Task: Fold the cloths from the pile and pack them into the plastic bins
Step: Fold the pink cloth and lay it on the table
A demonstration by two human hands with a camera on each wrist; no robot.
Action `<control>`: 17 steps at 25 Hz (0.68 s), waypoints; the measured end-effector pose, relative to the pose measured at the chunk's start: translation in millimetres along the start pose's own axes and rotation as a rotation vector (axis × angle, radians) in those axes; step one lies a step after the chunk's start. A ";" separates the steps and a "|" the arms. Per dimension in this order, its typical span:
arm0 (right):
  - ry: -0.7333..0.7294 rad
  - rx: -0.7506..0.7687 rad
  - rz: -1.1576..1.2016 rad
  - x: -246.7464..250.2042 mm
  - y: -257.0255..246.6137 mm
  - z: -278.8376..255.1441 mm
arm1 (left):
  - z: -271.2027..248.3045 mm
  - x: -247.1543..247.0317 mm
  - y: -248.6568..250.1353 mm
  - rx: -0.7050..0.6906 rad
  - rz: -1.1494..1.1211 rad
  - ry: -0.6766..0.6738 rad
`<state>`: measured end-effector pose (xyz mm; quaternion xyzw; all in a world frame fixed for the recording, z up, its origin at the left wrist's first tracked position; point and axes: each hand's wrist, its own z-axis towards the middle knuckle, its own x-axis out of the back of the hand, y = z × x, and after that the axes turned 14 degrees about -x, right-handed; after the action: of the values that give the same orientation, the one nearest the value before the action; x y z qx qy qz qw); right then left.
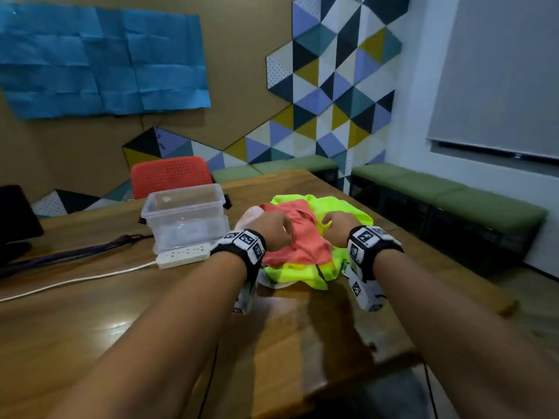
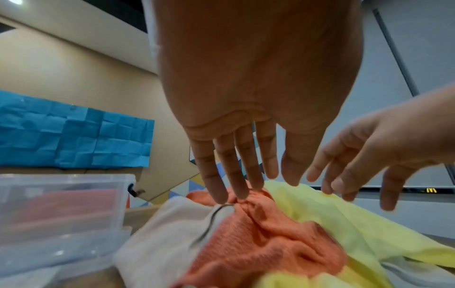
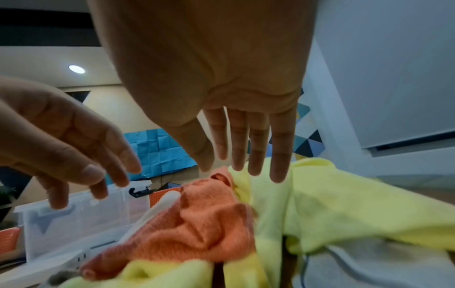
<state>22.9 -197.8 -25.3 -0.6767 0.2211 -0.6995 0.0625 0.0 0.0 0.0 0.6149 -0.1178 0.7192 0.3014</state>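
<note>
A loose pile of cloths lies on the wooden table (image 1: 121, 313): an orange cloth (image 1: 298, 234) on top, neon yellow cloths (image 1: 341, 207) under and behind it, a pale cloth (image 1: 251, 214) at the left. My left hand (image 1: 281, 231) is open over the orange cloth (image 2: 265, 243), with straight fingertips (image 2: 242, 192) touching its far fold. My right hand (image 1: 329, 225) is open too, its straight fingers (image 3: 278, 165) just above the yellow cloth (image 3: 332, 204). Neither hand holds anything. A clear plastic bin (image 1: 184, 216) stands left of the pile.
A white power strip (image 1: 184, 255) with its cable lies in front of the bin. A dark purple cord (image 1: 75, 252) and a black object (image 1: 15, 219) are at the far left. A red chair (image 1: 171, 175) stands behind the table, green benches (image 1: 453, 192) along the right wall.
</note>
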 end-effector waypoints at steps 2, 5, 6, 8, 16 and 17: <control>-0.051 -0.065 -0.050 -6.0 8.1 -1.3 | 3.0 -9.4 3.7 -0.008 0.038 -0.047; -0.114 -0.119 -0.089 -24.3 14.8 6.3 | 18.1 -30.9 2.9 -0.034 0.002 -0.055; -0.123 -0.125 -0.099 -29.3 14.6 14.3 | 26.1 -37.7 -1.5 -0.037 -0.064 -0.044; -0.135 -0.129 -0.107 -39.0 11.9 30.9 | 45.9 -52.4 -12.4 -0.077 -0.104 -0.025; -0.222 -0.116 -0.017 -41.4 -5.1 68.5 | 69.9 -72.7 -36.1 -0.091 -0.186 -0.120; -0.212 -0.109 0.029 -34.7 -10.0 68.2 | 67.4 -71.0 -36.3 -0.084 -0.205 -0.137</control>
<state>94.1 -190.7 -54.2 -0.7462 0.2606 -0.6098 0.0588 80.2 -28.2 -60.6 0.6583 -0.1047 0.6352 0.3901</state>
